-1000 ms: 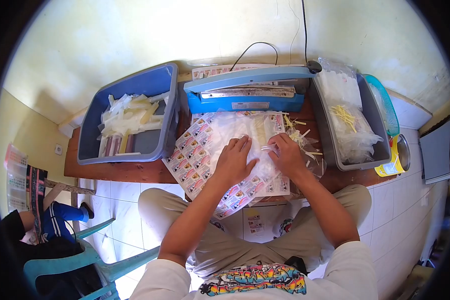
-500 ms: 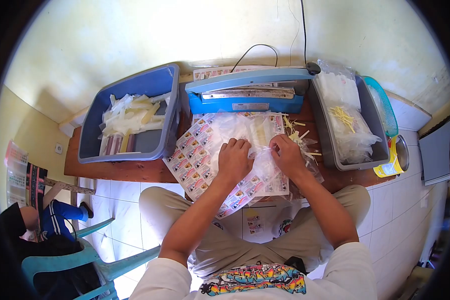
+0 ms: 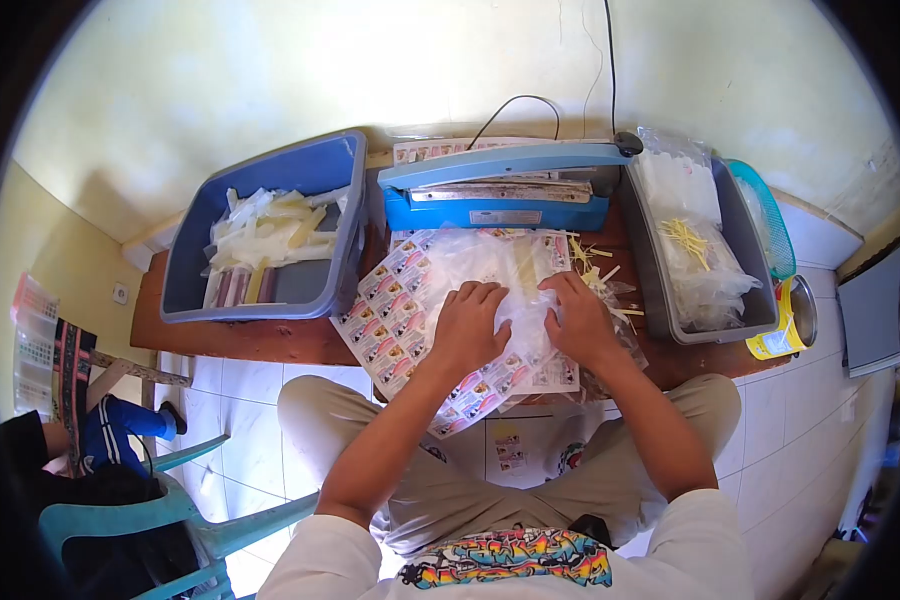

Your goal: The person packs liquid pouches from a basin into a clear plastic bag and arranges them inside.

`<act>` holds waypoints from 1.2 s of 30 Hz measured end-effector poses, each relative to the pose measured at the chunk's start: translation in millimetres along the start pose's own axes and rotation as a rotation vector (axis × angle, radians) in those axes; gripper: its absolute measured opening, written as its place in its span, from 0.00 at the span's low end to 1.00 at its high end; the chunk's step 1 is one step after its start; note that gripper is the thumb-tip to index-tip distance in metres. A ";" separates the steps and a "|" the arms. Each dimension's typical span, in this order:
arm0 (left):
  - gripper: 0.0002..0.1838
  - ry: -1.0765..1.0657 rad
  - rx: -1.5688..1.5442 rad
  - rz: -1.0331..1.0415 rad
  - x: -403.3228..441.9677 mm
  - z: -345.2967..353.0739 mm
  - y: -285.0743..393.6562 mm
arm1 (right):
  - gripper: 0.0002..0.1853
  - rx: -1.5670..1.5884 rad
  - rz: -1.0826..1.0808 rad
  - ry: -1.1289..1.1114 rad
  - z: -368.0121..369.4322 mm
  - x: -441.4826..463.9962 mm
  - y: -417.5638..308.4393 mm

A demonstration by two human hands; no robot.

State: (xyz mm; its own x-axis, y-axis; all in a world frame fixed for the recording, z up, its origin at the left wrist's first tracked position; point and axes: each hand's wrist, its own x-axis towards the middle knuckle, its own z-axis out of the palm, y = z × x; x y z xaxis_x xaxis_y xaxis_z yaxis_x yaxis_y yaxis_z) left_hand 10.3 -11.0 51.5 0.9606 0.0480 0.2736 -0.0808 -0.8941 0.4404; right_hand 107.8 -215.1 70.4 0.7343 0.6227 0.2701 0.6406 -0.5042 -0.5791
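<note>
Clear plastic bags [image 3: 460,258] lie in a loose pile on printed label sheets [image 3: 388,320] in front of me. One clear bag [image 3: 523,268] with a pale yellowish strip inside lies between my hands. My left hand [image 3: 473,325] rests at the near left side of this bag, fingers stretched forward and thumb apart. My right hand [image 3: 582,318] is at its right side, fingers bent a little over the plastic and thumb apart. Behind the pile stands a blue impulse sealer [image 3: 425,213], its long arm raised off the sealing bar.
A blue-grey bin [image 3: 300,308] of filled plastic packets stands left on the wooden table [image 3: 225,340]. To the right, a grey bin [image 3: 670,310] holds plastic bags and yellow ties [image 3: 685,240]. A yellow can [image 3: 780,325] and teal basket [image 3: 770,225] stand beyond. A person sits by a green chair [image 3: 120,518].
My fingers have loosened from their pinch on the clear bag, and both thumbs have spread away. The bag now lies flatter between my hands. The camera view has shifted slightly.
</note>
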 end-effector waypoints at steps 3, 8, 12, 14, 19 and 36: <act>0.30 0.016 -0.054 0.028 -4.2 -12.6 2.6 | 0.21 -0.048 -0.073 0.055 -8.2 1.4 -12.5; 0.28 0.136 -0.161 0.111 -10.5 -56.4 3.8 | 0.24 -0.018 -0.219 0.118 -19.9 9.3 -37.5; 0.23 0.324 -0.169 0.098 -15.9 -88.7 -12.4 | 0.24 0.190 -0.212 0.054 -19.2 21.4 -73.0; 0.18 0.416 -0.177 0.067 -20.0 -112.5 -18.2 | 0.24 0.277 -0.213 0.016 -9.5 31.2 -93.1; 0.12 0.696 -0.076 -0.141 -23.6 -165.7 -71.9 | 0.23 0.470 -0.358 0.077 22.4 91.2 -150.1; 0.15 0.390 0.047 -0.797 -21.6 -208.3 -281.2 | 0.21 -0.031 -0.467 -0.498 258.9 338.9 -220.5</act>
State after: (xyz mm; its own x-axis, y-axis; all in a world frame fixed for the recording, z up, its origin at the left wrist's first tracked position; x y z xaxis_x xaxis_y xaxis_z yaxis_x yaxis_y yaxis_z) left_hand -43.1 332.2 99.9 0.5673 0.8044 0.1766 0.5925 -0.5476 0.5908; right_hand 157.3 262.0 90.6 0.1929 0.9766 0.0956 0.8767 -0.1278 -0.4637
